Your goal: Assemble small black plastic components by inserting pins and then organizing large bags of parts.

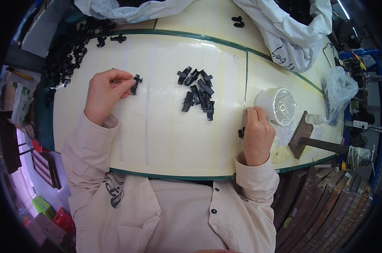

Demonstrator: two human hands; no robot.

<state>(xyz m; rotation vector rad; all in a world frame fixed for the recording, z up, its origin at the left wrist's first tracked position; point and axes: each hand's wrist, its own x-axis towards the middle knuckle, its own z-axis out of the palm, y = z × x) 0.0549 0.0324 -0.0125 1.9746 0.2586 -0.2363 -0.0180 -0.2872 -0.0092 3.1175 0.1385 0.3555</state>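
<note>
The pale tabletop (182,143), green-edged and glossy, spreads across the middle of the frame in a crowded workroom; light plastic would probably slide easily on it. Dark slabs (321,202) stand in a row at lower right, and a white sack (290,42) slumps at upper right. A round white container (264,99) sits right of centre, the right hand (258,135) just beside it, fingers curled; whether they hold anything cannot be told. Left of centre, the left hand (108,92) pinches a small black clip-like part (135,86) between thumb and fingertips. It looks like moulded plastic: likely light, stiff and smooth, its thin tabs perhaps the fragile spots, so the thicker body seems the better hold. Similar parts (206,87) lie piled at centre. Tiny black pieces (241,133) rest beside the right hand.
</note>
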